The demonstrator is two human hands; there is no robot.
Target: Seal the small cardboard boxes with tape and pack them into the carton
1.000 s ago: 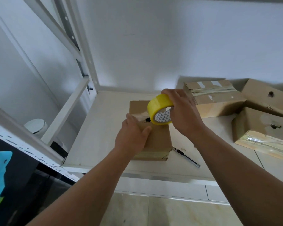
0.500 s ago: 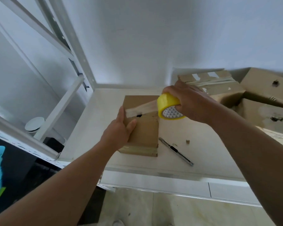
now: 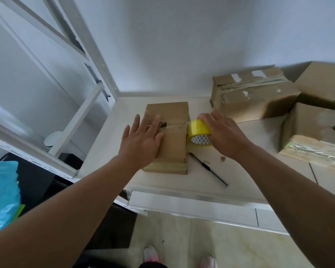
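Bare arms and hands, pink shoes below.
The left arm [image 3: 75, 206] and right arm [image 3: 290, 182] are uncovered along their whole visible length, as are the left hand [image 3: 141, 140] and right hand [image 3: 224, 132]. Low in the view are a pale pink-and-white left shoe [image 3: 151, 255] and right shoe [image 3: 209, 261], both blurred, and a dark garment [image 3: 153, 265] at the very edge.

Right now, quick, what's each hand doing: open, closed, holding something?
Left hand: open, fingers straight, pressing flat on the small cardboard box.
Right hand: closed around the yellow tape roll at the box's right edge.
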